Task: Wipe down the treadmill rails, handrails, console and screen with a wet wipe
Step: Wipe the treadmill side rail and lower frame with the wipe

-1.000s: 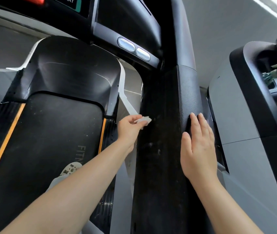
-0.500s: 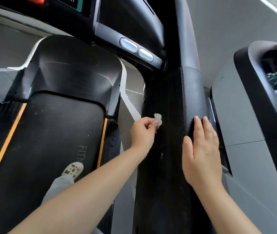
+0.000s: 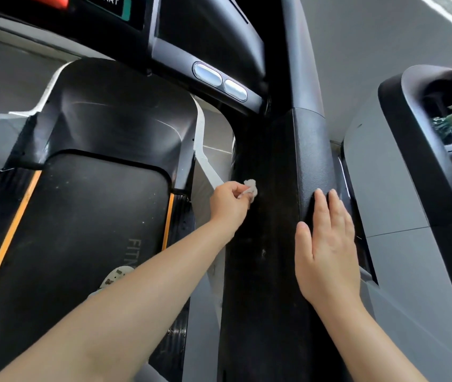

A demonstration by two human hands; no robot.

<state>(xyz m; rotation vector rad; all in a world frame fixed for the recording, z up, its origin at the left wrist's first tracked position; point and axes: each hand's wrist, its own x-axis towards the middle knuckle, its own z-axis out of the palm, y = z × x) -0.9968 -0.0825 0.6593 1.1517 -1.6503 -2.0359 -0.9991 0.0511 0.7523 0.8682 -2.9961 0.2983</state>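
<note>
The left hand (image 3: 229, 205) pinched a small crumpled white wet wipe (image 3: 251, 188) between thumb and curled fingers, pressing it against the inner face of the wide black textured right handrail (image 3: 269, 244) of the treadmill. The right hand (image 3: 327, 252) lay flat and open on the outer curve of that same rail, fingers straight and together, holding nothing. The wipe sat at about ten o'clock from the right hand, near it but not touching.

The step in hand looked to be wiping the handrail. Pale specks showed on the rail below the wipe, toward six o'clock, so a long stroke down along the rail with steady pressure would probably serve better than dabbing. The wipe was bunched very small; opening it out would give more clean contact. Whether it was still damp could not be told from this view. The right hand braced well where it was, but would need to move off so the outer curve could be wiped too.

The black running belt with orange edge stripes (image 3: 81, 230) lay at nine o'clock, and the console's two oval silver buttons (image 3: 219, 81) at twelve.
</note>
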